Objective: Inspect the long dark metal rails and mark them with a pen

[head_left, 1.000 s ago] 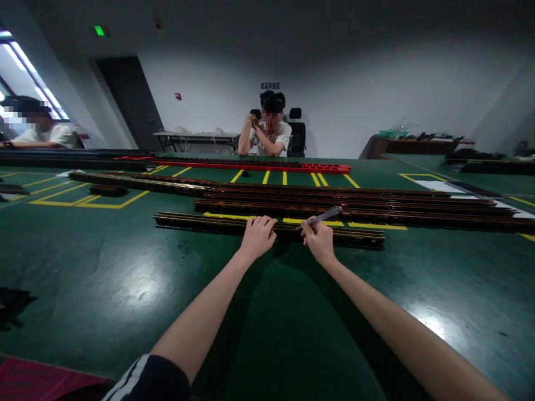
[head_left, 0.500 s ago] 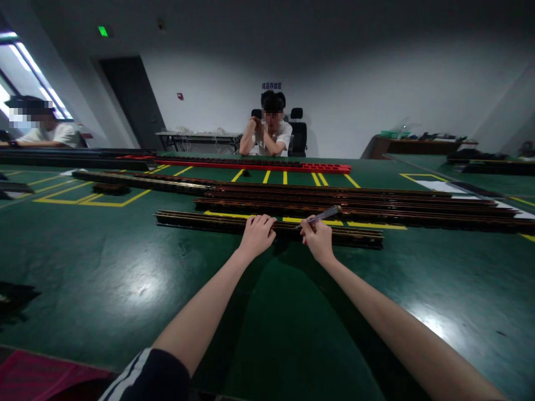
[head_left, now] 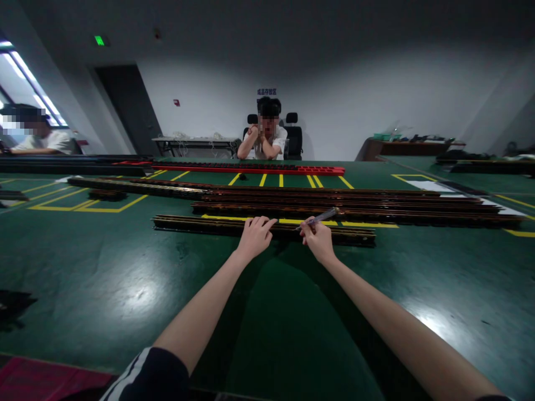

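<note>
Bar (head_left: 196, 224) flat on the table (head_left: 125, 262), crosswise before the wearer; tool (head_left: 325, 215) slanted over it, slip risk.
Right hand (head_left: 318, 242) closed round the tool, its tip down at the bar; contact too small to tell. Left hand (head_left: 256, 239) laid over the bar, fingers partly extended; whether it grips, cannot tell. Judgement: the tip could skid along the narrow ridges towards the left fingers if pressed at that slant; the bar could roll or swing if the left hand bears too lightly, both ends being unheld. Beyond the tape (head_left: 370, 225), the stack (head_left: 359, 199) lies near enough to be knocked.
</note>
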A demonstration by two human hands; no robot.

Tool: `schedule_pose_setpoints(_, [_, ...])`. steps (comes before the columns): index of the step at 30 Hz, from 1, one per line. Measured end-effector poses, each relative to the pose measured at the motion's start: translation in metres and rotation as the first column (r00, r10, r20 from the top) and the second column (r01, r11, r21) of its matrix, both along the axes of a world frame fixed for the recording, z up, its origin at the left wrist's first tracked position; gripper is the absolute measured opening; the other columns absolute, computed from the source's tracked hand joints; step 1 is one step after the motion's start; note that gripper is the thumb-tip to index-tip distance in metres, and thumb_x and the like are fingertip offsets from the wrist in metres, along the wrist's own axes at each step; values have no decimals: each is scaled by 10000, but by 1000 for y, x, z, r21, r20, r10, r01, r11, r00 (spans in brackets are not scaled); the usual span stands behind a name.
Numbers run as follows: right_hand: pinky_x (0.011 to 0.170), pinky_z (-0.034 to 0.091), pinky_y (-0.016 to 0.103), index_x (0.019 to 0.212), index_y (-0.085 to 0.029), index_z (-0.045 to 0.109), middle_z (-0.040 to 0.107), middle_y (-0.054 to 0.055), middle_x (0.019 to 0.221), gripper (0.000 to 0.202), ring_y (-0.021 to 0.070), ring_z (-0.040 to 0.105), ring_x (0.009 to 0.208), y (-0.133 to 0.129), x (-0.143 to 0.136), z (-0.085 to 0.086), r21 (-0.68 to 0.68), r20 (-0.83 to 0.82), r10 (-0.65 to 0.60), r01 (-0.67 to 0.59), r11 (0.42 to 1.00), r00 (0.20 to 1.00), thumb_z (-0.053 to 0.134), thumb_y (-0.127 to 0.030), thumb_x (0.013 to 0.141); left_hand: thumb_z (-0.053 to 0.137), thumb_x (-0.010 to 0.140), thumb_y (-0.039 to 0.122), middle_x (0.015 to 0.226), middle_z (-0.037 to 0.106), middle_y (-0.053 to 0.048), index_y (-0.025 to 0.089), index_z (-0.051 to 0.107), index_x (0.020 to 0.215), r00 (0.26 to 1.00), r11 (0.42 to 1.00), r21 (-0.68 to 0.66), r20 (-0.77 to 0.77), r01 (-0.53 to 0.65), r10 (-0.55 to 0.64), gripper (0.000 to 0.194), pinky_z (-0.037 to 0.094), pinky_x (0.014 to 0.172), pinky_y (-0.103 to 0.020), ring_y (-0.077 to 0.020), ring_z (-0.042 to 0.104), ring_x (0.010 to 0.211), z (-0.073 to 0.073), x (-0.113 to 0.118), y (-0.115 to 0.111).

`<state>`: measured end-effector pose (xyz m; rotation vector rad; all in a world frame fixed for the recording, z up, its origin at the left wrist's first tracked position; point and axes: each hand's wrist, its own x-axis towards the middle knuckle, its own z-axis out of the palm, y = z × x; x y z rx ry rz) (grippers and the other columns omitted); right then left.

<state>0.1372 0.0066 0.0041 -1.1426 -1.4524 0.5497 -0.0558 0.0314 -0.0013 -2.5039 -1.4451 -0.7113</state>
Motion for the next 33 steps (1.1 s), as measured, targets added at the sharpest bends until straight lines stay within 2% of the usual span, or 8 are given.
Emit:
schedule_pose_setpoints(8, [391,440,260,695,-193,520,592,29,563,575,135,530,389,0,2,0,3,-26,-27,27,1000,999,499,-768,719,377,860,90,1243,615,-115,128,547,1275,995,995,-9,-33,95,-95,450,397,1040,-400,-211,549,1164,0,2,3])
schedule_pose_setpoints(15, [387,455,272,698,-195,530,600,30,573,555,143,541,394,1,5,1,14,-3,27,-27,1000,1000,527,-750,717,419,875,205,1203,626,-104,148,554,1237,994,994,-46,-11,104,-105,390,400,1026,-421,-222,567,1121,3,5,4])
schedule_pose_setpoints(26, [372,429,247,752,-193,531,610,8,597,497,114,512,370,9,10,0,-23,-28,127,-128,992,992,568,-688,732,511,856,387,1072,629,-110,166,578,1104,998,998,-30,-25,-58,57,339,440,898,-424,-269,567,1022,7,22,4])
schedule_pose_setpoints(33, [366,418,227,767,-184,532,665,44,658,470,110,542,390,6,11,-2,-43,-55,123,-126,991,991,576,-651,749,482,882,373,1041,631,-108,167,588,1092,994,994,-4,-6,-106,106,312,441,899,-414,-262,573,994,4,27,2])
